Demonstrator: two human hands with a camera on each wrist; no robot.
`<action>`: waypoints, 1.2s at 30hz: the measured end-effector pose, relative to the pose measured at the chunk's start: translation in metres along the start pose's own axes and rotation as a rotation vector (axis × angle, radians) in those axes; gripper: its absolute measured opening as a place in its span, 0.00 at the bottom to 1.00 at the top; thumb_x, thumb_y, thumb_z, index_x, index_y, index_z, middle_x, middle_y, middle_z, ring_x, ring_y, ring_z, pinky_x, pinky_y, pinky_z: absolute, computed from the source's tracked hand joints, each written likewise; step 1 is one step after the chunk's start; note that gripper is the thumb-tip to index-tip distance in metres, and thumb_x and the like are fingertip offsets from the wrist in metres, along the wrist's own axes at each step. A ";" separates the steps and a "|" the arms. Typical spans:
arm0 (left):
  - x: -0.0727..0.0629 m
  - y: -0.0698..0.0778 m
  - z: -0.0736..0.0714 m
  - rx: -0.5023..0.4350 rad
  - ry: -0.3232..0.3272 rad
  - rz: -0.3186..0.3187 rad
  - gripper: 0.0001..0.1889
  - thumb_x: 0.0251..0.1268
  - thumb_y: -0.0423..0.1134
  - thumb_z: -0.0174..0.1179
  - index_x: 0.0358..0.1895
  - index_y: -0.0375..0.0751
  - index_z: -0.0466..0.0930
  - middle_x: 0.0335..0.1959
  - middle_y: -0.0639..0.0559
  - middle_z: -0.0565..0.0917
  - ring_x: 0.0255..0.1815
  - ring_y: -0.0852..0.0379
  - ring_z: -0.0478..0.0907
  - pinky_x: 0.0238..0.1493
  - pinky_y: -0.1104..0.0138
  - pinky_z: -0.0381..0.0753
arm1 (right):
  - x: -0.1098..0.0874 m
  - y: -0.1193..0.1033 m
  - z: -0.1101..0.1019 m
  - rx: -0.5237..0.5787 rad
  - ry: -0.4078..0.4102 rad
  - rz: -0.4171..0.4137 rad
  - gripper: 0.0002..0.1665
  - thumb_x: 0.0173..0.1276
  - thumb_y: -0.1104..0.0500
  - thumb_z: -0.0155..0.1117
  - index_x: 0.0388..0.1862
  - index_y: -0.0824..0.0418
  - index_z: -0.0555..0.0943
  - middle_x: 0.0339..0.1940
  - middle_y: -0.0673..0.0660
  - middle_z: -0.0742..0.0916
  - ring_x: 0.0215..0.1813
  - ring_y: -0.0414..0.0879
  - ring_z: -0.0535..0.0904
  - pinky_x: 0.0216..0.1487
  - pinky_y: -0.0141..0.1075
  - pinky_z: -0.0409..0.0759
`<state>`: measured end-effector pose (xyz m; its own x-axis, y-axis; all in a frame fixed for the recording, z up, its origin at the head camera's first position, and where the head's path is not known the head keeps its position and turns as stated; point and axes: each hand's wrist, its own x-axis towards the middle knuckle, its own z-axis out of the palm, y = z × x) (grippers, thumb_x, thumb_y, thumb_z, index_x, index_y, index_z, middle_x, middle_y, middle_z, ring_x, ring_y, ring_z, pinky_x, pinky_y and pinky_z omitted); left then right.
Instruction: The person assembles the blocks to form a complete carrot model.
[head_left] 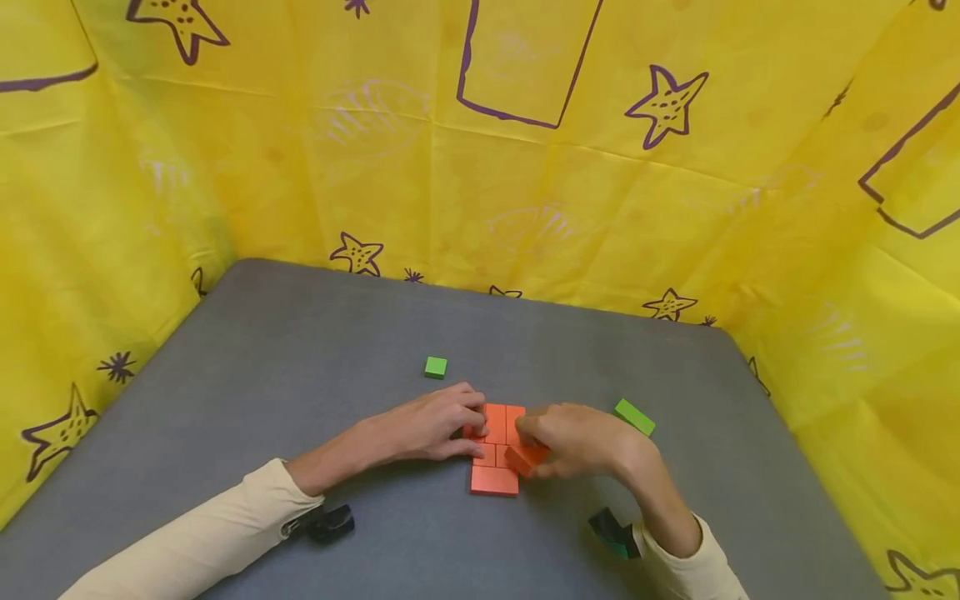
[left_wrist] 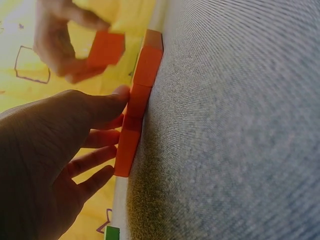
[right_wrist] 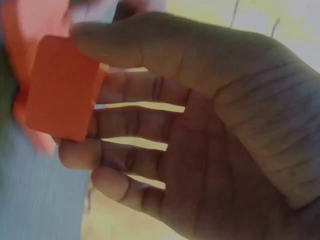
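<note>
Several orange blocks point(head_left: 494, 481) lie flat and close together on the grey table. My left hand point(head_left: 435, 423) rests at their left side. In the left wrist view, its thumb and fingertips touch the edge of the orange row point(left_wrist: 148, 65), with the fingers spread and fairly straight. Between the thumb and fingers of my right hand point(head_left: 588, 437), one more orange block point(right_wrist: 62, 87) is pinched. That block is tilted over the right side of the group in the head view. In the left wrist view it appears raised off the table.
Beyond the left hand sits a small green block point(head_left: 435, 368). A longer green block point(head_left: 634, 417) lies just past the right hand. Yellow patterned cloth point(head_left: 525, 183) hangs around the back and sides of the grey table point(head_left: 337, 333). Dark wrist cameras sit under both wrists.
</note>
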<state>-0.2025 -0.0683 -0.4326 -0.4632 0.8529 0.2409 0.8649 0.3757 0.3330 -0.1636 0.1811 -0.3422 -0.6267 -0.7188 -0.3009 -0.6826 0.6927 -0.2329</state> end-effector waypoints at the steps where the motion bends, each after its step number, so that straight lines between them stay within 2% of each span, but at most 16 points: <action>1: 0.000 0.000 0.000 -0.002 0.002 0.003 0.10 0.69 0.50 0.71 0.37 0.49 0.86 0.37 0.56 0.79 0.48 0.58 0.74 0.52 0.67 0.78 | 0.001 -0.008 0.001 -0.011 -0.022 -0.016 0.16 0.65 0.54 0.76 0.30 0.52 0.74 0.24 0.43 0.71 0.27 0.35 0.64 0.34 0.29 0.64; 5: 0.000 0.000 0.001 0.002 0.000 -0.001 0.09 0.69 0.49 0.70 0.37 0.50 0.86 0.38 0.56 0.79 0.47 0.58 0.74 0.52 0.68 0.78 | 0.008 -0.030 0.008 -0.031 -0.100 -0.064 0.17 0.62 0.53 0.77 0.31 0.50 0.73 0.23 0.42 0.69 0.27 0.35 0.64 0.33 0.29 0.64; 9: 0.001 0.000 0.000 0.002 -0.009 -0.013 0.08 0.68 0.49 0.71 0.37 0.49 0.86 0.37 0.56 0.79 0.48 0.58 0.74 0.52 0.68 0.78 | 0.018 -0.039 0.017 -0.060 -0.135 -0.102 0.17 0.62 0.52 0.77 0.33 0.51 0.74 0.24 0.41 0.70 0.27 0.35 0.65 0.32 0.27 0.64; 18: 0.003 0.001 0.000 -0.008 -0.015 -0.019 0.09 0.68 0.48 0.71 0.39 0.48 0.88 0.38 0.56 0.79 0.48 0.58 0.73 0.52 0.67 0.78 | 0.024 -0.041 0.027 -0.108 -0.132 -0.087 0.18 0.61 0.50 0.78 0.37 0.51 0.76 0.24 0.41 0.72 0.27 0.35 0.67 0.31 0.28 0.66; 25: 0.001 0.000 0.000 -0.018 -0.020 -0.021 0.09 0.68 0.48 0.71 0.41 0.48 0.89 0.38 0.56 0.79 0.48 0.58 0.74 0.52 0.68 0.78 | 0.027 -0.042 0.027 -0.105 -0.144 -0.074 0.18 0.61 0.48 0.78 0.36 0.50 0.76 0.24 0.41 0.72 0.27 0.35 0.67 0.30 0.28 0.65; 36: 0.001 0.000 -0.001 -0.002 -0.016 -0.007 0.08 0.69 0.48 0.71 0.40 0.48 0.88 0.37 0.56 0.78 0.47 0.58 0.73 0.50 0.68 0.77 | 0.027 -0.041 0.028 -0.097 -0.149 -0.063 0.19 0.62 0.47 0.79 0.37 0.50 0.75 0.25 0.41 0.72 0.27 0.35 0.67 0.31 0.27 0.65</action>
<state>-0.2033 -0.0684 -0.4313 -0.4658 0.8560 0.2243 0.8614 0.3805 0.3365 -0.1419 0.1346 -0.3666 -0.5239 -0.7391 -0.4235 -0.7564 0.6323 -0.1678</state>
